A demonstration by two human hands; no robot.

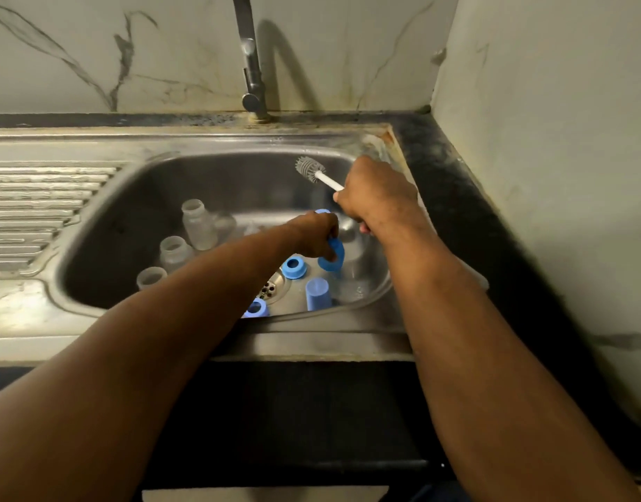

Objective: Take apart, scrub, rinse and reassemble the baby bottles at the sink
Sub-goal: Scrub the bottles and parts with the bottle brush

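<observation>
Blue ring (pixel 331 253) in left hand (pixel 313 235); ribbed brush (pixel 310 169) in right hand (pixel 375 192).

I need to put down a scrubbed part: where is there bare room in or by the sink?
Bare: the ribbed drainboard left of the basin, and the basin floor behind the bottles. Crowded: around the drain, with blue rings and a cap.

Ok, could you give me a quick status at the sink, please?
Right hand grips bottle brush. Left hand holds blue bottle part. Bottles apart in sink. Nothing blocking.
</observation>
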